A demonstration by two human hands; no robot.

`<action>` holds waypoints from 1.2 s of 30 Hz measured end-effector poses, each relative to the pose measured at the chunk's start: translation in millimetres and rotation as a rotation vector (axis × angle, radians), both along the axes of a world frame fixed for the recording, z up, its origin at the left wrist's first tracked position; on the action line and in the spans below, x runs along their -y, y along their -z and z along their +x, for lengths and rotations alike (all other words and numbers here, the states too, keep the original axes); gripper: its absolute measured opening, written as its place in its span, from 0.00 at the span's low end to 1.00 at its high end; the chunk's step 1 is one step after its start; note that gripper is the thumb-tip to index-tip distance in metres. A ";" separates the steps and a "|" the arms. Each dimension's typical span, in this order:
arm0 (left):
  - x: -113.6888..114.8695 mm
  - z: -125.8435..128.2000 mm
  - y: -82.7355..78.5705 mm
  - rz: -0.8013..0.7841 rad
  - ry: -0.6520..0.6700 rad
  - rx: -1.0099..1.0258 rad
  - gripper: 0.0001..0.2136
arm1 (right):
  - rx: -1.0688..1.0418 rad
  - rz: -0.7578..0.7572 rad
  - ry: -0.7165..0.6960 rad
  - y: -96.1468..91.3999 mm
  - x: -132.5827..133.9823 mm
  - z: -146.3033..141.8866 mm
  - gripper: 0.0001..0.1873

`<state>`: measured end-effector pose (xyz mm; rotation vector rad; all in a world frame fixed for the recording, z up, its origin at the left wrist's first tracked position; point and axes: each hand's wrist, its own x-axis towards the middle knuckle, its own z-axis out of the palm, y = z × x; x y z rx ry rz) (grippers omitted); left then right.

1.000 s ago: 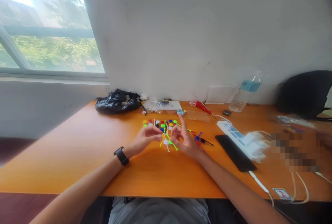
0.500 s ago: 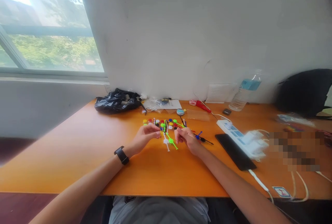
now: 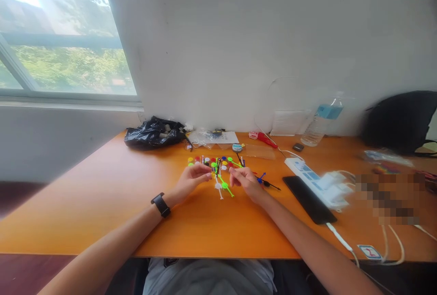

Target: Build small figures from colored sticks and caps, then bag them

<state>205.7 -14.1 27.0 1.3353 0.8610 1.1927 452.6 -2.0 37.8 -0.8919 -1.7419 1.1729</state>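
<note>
Head view: two hands pinch at a scatter of small coloured plastic pieces on an orange desk

Head camera looks down on an orange table (image 3: 102,213) set against a white wall, with a window at the left. Both bare forearms reach forward to the middle of the table, where a scatter of coloured pieces (image 3: 215,164) lies: small round discs in red, yellow, green, blue and white, and thin sticks with round ends.

At the near edge of this scatter, the left hand (image 3: 191,180), with a black wristband (image 3: 160,204) on its wrist, has its fingers curled and its fingertips drawn together on the pieces. It seems to pinch a small yellow-green bit, though the piece is too small to make out. The right hand (image 3: 246,182) sits just beside it, fingers bent and thumb closed toward the fingertips in a pinch; what it grips cannot be told. Between the two hands lie a green stick (image 3: 226,186) and a white stick (image 3: 218,188), flat on the wood. Just right of the right hand lie a blue stick (image 3: 261,179) and a black stick (image 3: 271,185).

Farther back, a crumpled black plastic bag (image 3: 153,133) rests near the wall, with clear wrapping and papers beside it. A red-handled tool (image 3: 262,138) and a water bottle (image 3: 321,122) stand toward the right. A white power strip (image 3: 307,174) and a black phone (image 3: 309,199) lie to the right of the hands, with white cables trailing to the table's edge. A black bag (image 3: 403,122) sits at the far right
</note>
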 end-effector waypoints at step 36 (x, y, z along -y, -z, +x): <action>4.0 -0.5 -3.8 0.043 0.033 -0.074 0.15 | 0.438 0.460 -0.138 3.9 10.3 -4.1 0.08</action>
